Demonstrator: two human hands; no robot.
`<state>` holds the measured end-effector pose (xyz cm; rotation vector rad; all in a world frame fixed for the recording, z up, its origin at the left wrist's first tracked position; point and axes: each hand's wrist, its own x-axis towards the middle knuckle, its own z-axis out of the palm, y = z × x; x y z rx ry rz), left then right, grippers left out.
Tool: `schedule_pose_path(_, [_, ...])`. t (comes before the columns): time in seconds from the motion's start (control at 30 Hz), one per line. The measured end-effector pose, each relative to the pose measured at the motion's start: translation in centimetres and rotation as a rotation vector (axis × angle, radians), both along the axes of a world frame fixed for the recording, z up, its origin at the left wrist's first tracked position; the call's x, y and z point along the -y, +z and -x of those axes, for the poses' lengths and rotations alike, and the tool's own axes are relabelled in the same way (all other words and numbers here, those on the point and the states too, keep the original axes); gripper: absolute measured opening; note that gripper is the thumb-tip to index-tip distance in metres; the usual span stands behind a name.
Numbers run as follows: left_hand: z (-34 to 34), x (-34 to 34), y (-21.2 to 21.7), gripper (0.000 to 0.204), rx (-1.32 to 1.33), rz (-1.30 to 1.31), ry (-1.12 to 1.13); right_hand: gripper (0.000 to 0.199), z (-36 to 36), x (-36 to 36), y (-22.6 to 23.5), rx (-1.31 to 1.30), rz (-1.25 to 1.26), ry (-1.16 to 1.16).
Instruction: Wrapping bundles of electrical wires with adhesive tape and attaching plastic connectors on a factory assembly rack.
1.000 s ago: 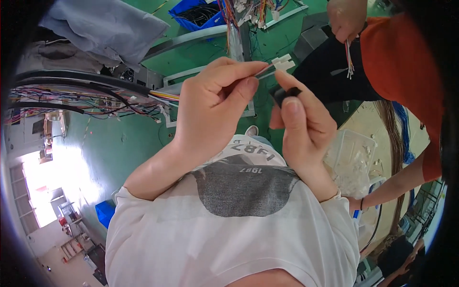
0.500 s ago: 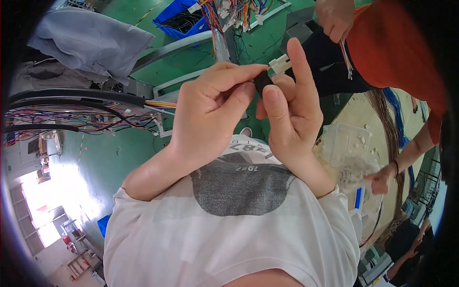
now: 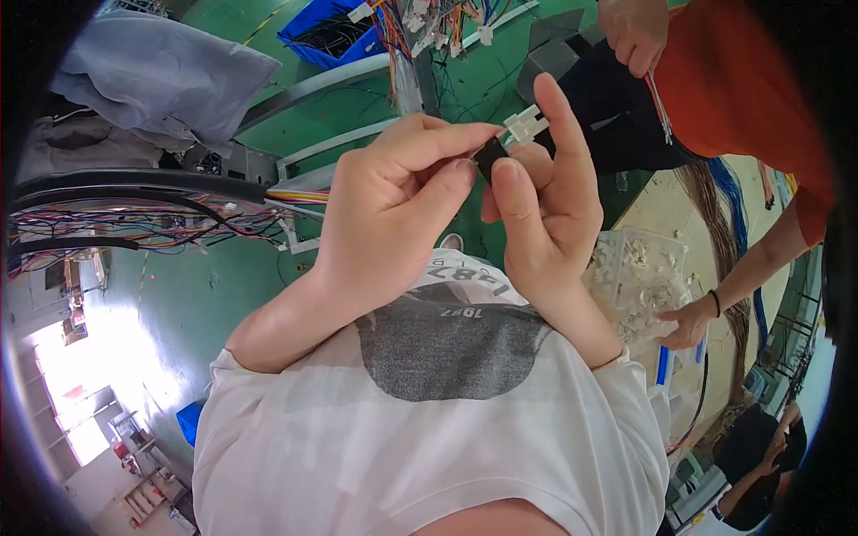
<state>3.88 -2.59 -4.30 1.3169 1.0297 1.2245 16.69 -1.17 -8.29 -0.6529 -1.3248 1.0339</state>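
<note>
- My left hand (image 3: pixel 393 205) was raised in front of the chest, thumb and forefinger pinched on a small black part (image 3: pixel 489 159); the grip was tight, probably to keep so small a piece from turning.
- My right hand (image 3: pixel 545 214) sat touching the left, thumb under the black part, forefinger straight up behind a white plastic connector (image 3: pixel 525 123). It braced the connector rather than closing round it, which left the front face free.
- The connector stood just above the black part, at the tips of both hands; whether the two were already mated I couldn't tell.
- Just past the fingertips a bundle of coloured wires (image 3: pixel 407 54) hung from a harness board (image 3: pixel 357 76), near enough to work without stretching.
- Farther to the left of my hands, black cable looms (image 3: pixel 116 188) ran sideways, with a grey cloth (image 3: pixel 161 76) above them.
- To the right a co-worker in an orange sleeve (image 3: pixel 742 98) held thin wires in one hand (image 3: pixel 636 34) and reached the other hand (image 3: pixel 688 323) into a clear bag of white connectors (image 3: pixel 639 277).
- Far above, a blue bin (image 3: pixel 335 31).
</note>
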Motion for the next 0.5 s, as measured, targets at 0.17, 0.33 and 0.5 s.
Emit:
schedule_pose_path(0.17, [-0.08,0.09,0.01,0.026,-0.046,-0.012,-0.008,0.05,0.08,0.0,-0.09,-0.018,0.03,-0.023])
schedule_pose_path(0.33, [-0.2,0.07,0.07,0.022,0.021,-0.03,-0.043,0.048,-0.57,-0.15,-0.25,0.13,-0.002,0.01])
schedule_pose_path(0.5, [0.27,-0.28,-0.37,0.013,-0.195,-0.084,0.022,0.04,-0.79,-0.35,-0.39,0.155,-0.02,0.013])
